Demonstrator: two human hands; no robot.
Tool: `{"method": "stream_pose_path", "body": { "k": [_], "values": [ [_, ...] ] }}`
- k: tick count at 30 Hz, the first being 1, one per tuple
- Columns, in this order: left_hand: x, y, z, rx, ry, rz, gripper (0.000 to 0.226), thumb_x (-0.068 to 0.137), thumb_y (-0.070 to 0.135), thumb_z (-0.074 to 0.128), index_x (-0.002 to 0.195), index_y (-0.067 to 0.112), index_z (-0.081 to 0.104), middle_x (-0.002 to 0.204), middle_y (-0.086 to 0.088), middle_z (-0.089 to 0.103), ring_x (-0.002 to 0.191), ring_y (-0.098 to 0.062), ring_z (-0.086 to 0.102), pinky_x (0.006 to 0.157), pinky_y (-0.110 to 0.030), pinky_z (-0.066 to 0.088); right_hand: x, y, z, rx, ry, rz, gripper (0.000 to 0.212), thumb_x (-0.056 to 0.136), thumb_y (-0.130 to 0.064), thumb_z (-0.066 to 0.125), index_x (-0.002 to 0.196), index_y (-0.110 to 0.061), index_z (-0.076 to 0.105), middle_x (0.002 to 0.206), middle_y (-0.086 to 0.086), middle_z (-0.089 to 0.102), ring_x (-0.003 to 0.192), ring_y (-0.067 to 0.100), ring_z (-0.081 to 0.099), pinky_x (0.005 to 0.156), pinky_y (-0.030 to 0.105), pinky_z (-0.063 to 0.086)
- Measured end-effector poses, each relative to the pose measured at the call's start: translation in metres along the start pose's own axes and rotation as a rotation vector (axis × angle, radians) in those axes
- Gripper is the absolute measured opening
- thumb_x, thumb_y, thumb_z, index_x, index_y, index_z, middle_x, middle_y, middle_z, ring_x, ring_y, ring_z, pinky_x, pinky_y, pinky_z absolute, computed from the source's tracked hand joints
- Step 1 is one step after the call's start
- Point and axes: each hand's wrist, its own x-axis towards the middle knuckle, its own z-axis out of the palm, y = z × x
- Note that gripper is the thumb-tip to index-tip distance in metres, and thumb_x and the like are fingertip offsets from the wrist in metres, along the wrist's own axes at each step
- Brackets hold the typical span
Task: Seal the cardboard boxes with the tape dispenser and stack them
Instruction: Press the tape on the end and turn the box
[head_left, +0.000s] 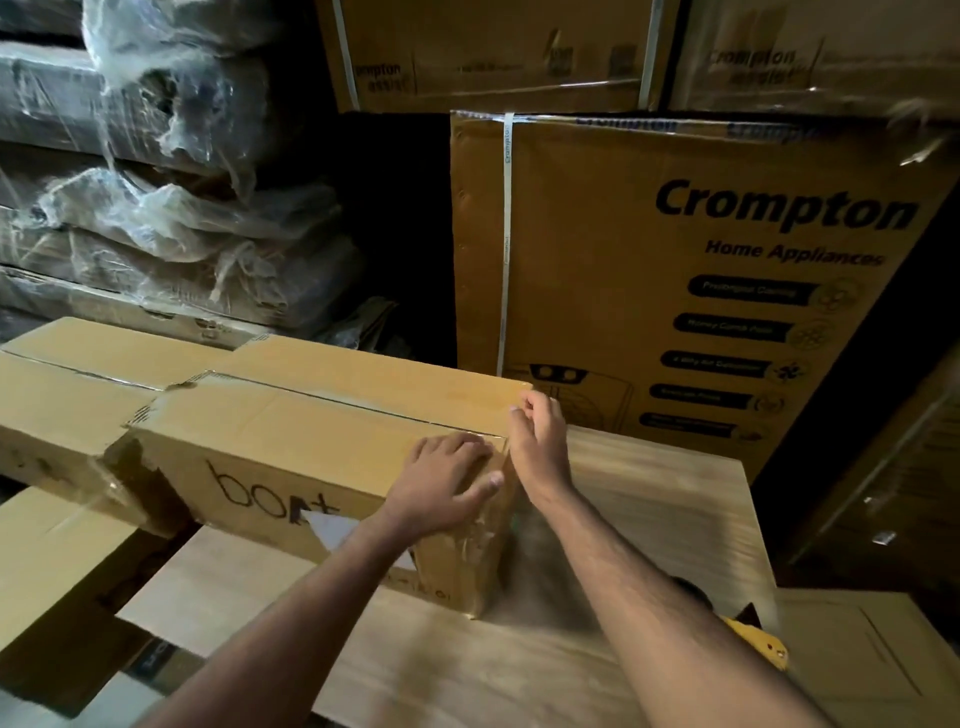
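A long brown cardboard box (291, 431) marked "boat" lies on a wooden table (649, 499), with clear tape along its top seam and down its near right end. My left hand (447, 478) lies flat on the box's top right corner, thumb pressing the tape on the end face. My right hand (537, 431) hovers just right of that corner, fingers loosely curled, holding nothing. A yellow tape dispenser (753, 639) peeks out behind my right forearm at the table's right edge. Another cardboard box (67, 395) sits to the left, behind the first.
A large Crompton carton (675, 270) stands behind the table, with more cartons (493, 52) stacked above. Plastic-wrapped bundles (156, 182) pile up at the left. A flat cardboard box (47, 561) lies lower left. A wooden door panel (883, 665) is at the right.
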Motion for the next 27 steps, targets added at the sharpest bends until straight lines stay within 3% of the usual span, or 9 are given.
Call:
{"method": "stream_pose_path", "body": {
  "k": [2,5,8,11,15,17,21,24,27],
  "values": [
    [-0.005,0.004,0.01,0.118,-0.006,0.025,0.07,0.092,0.071,0.024,0.146,0.028,0.037,0.151,0.005,0.037,0.138,-0.017,0.032,0.119,-0.044,0.019,0.008,0.005,0.002,0.005,-0.022,0.114,0.06,0.09,-0.048,0.04,0.141,-0.018,0.047,0.141,0.002,0.046,0.127,0.021,0.046,0.106,0.047,0.042],
    [-0.008,0.001,0.011,0.14,-0.046,0.038,0.075,0.092,0.073,0.02,0.152,0.028,0.027,0.158,0.005,0.027,0.146,-0.016,0.021,0.121,-0.045,0.006,0.022,0.001,0.005,0.039,-0.089,0.188,0.072,0.092,-0.052,0.034,0.157,-0.023,0.021,0.165,-0.001,0.017,0.15,0.021,0.019,0.121,0.048,0.021],
    [-0.011,-0.005,0.01,0.125,-0.094,0.087,0.093,0.084,0.083,0.004,0.157,0.027,0.018,0.164,0.006,0.016,0.151,-0.017,0.008,0.121,-0.043,-0.003,0.035,-0.006,0.01,0.069,-0.146,0.21,0.065,0.105,-0.047,0.03,0.159,-0.023,0.004,0.167,-0.003,-0.007,0.153,0.016,-0.003,0.124,0.044,0.003],
    [-0.013,-0.009,0.008,0.091,-0.154,0.11,0.099,0.081,0.087,0.006,0.159,0.026,0.008,0.166,0.007,0.005,0.153,-0.016,-0.005,0.119,-0.039,-0.01,0.032,0.003,0.016,0.195,-0.264,0.331,0.062,0.106,-0.05,0.012,0.157,-0.024,-0.011,0.163,-0.002,-0.022,0.152,0.018,-0.011,0.122,0.044,-0.001],
    [-0.004,-0.014,-0.001,0.104,-0.284,0.131,0.115,0.069,0.097,0.012,0.159,0.026,-0.005,0.165,0.007,-0.012,0.148,-0.013,-0.021,0.122,-0.045,-0.013,0.035,0.021,0.015,0.227,-0.351,0.495,0.083,0.089,-0.076,0.0,0.157,-0.029,-0.014,0.166,0.001,-0.011,0.153,0.022,0.0,0.123,0.05,0.005],
    [-0.002,-0.015,-0.005,0.135,-0.38,0.154,0.117,0.072,0.093,0.032,0.157,0.026,-0.014,0.163,0.008,-0.022,0.146,-0.015,-0.029,0.119,-0.044,-0.019,0.039,0.019,0.005,0.187,-0.352,0.613,0.078,0.095,-0.07,0.004,0.157,-0.025,-0.013,0.167,0.004,0.0,0.153,0.026,0.009,0.12,0.049,0.011],
    [-0.004,-0.012,-0.003,0.265,-0.326,0.179,0.113,0.083,0.072,0.057,0.156,0.026,-0.017,0.162,0.005,-0.023,0.146,-0.019,-0.028,0.115,-0.038,-0.021,0.021,0.014,0.014,0.243,-0.126,0.389,0.063,0.107,-0.047,0.023,0.159,-0.018,0.003,0.167,0.005,0.004,0.152,0.024,0.013,0.123,0.044,0.016],
    [-0.006,-0.003,0.0,0.269,-0.242,0.169,0.11,0.084,0.065,0.061,0.157,0.022,-0.01,0.165,0.0,-0.013,0.151,-0.021,-0.016,0.121,-0.04,-0.01,-0.004,0.016,0.035,0.265,-0.119,0.236,0.055,0.109,-0.035,0.025,0.159,-0.02,0.007,0.167,0.001,-0.001,0.153,0.018,0.005,0.125,0.039,0.009],
    [-0.003,0.001,0.002,0.243,-0.205,0.122,0.11,0.084,0.065,0.062,0.158,0.021,-0.005,0.166,-0.001,-0.008,0.152,-0.021,-0.011,0.123,-0.042,-0.005,0.001,0.011,0.029,0.343,-0.096,0.333,0.059,0.107,-0.047,0.015,0.159,-0.023,-0.001,0.166,-0.001,0.005,0.152,0.019,0.012,0.119,0.031,0.012]
  ]
}}
